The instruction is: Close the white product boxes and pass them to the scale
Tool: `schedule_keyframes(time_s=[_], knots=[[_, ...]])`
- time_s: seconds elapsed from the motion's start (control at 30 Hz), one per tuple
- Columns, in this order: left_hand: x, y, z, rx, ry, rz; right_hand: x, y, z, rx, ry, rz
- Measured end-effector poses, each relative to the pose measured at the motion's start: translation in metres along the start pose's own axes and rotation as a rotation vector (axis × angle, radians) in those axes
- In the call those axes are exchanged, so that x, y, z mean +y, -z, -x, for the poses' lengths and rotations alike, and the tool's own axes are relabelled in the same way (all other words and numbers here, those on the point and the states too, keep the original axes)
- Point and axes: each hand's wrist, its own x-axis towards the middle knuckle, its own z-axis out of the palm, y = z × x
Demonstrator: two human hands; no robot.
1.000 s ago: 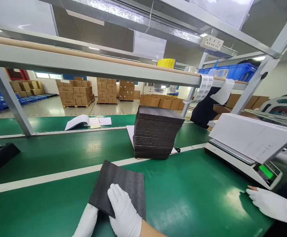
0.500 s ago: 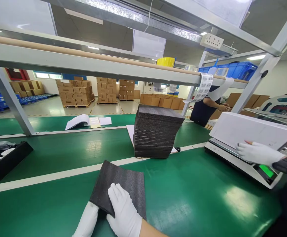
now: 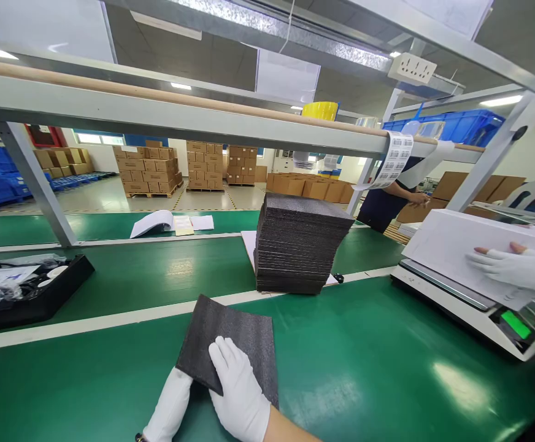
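1. The right hand (image 3: 237,390), in a white glove, lies flat and open on top of a dark foam sheet (image 3: 244,331), with the fingers spread and pressing it down. It does not grasp anything.
2. The left hand (image 3: 170,405), also gloved, is at the near left edge of the same sheet. Its fingertips are hidden by the sheet, so I cannot tell if it pinches the edge or only touches it.
3. The foam sheet rests on the green worktop (image 3: 364,368), turned a little at an angle, just in front of the white stripe.
4. To the right, a gloved hand of a co-worker (image 3: 511,267) rests on a white box (image 3: 446,245) that sits on a scale (image 3: 479,307) with a green display.
5. To the left, a black tray (image 3: 65,282) holds small parts and plastic bags; I cannot make out the details.
6. Behind the stripe, a tall stack of the same foam sheets (image 3: 302,245) stands on a white paper (image 3: 248,245), well apart from the single sheet.
7. My judgement of the progress: one sheet is separated from the stack and lies alone under the hands, not placed into anything yet, and many sheets remain in the stack.
8. Further back there is an open booklet (image 3: 152,222), and far away cartons (image 3: 148,169) on pallets.
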Motion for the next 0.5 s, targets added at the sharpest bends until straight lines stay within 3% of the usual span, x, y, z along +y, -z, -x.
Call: schedule_keyframes(time_s=[0.33, 0.4, 0.5], knots=[[0.04, -0.009, 0.021, -0.122, -0.111, -0.003, 0.013, -0.011, -0.009, 0.137, 0.019, 0.014], [0.063, -0.009, 0.035, -0.187, -0.169, 0.008, 0.018, -0.01, -0.013, 0.165, 0.032, 0.015], [0.119, -0.004, 0.06, -0.38, -0.369, 0.107, 0.02, -0.006, -0.011, 0.174, 0.076, 0.001]])
